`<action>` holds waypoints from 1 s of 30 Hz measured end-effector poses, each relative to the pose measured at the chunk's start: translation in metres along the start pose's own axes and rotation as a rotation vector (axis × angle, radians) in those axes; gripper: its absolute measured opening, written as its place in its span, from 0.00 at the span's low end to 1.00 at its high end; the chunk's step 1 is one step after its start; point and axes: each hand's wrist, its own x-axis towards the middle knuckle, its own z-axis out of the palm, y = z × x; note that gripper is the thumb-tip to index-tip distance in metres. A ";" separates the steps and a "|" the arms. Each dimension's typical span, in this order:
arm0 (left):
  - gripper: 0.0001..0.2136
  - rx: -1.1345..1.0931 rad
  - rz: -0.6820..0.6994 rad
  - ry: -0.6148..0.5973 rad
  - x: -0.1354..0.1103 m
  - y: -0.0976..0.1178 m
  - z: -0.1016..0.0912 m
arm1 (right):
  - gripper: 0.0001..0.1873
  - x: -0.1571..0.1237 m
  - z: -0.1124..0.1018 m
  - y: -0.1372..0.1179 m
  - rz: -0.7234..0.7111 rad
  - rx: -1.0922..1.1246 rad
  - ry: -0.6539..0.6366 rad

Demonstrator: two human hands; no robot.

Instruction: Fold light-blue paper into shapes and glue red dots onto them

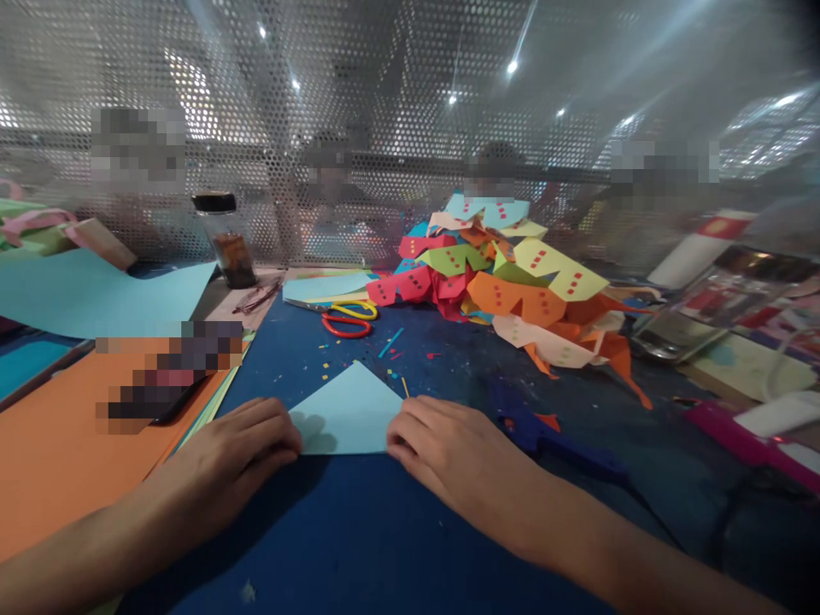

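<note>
Light-blue paper (352, 414) lies flat on the dark-blue desk (359, 538), shaped as a triangle with its tip toward 12 o'clock and its long straight edge toward 6 o'clock. The left hand (249, 444) is at 9 o'clock of it, fingers bent together and pinching the left corner; the right hand (442, 444), at 3 o'clock, pinches the opposite corner in the same manner. The sheet seems already folded once, and its edges look well aligned. On its visible side I see no notches or red squares, while in the pile of mask-like paper cut-outs (512, 295), at 2 o'clock, many pieces carry both. So I judge that this sheet is at an early stage, with cutting and decorating not yet done. Scissors (349, 319) with red and yellow handles rest at 12 o'clock, untouched, and small paper scraps (390, 342) are scattered near them. A blue glue gun (564, 453) lies past the right hand, also at 3 o'clock, held by neither hand.
</note>
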 end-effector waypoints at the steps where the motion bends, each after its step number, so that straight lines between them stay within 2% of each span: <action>1: 0.10 0.005 -0.008 0.006 0.000 0.000 0.000 | 0.07 0.000 -0.001 0.000 0.000 0.004 -0.005; 15: 0.10 0.024 -0.261 0.094 0.005 -0.010 -0.002 | 0.05 0.003 -0.004 0.002 0.168 0.119 -0.073; 23: 0.11 -0.015 -0.266 0.048 0.007 -0.009 -0.007 | 0.05 0.003 -0.005 0.001 0.240 0.158 -0.091; 30: 0.11 0.035 -0.215 0.087 0.006 -0.011 -0.008 | 0.05 0.005 -0.009 0.001 0.260 0.173 -0.075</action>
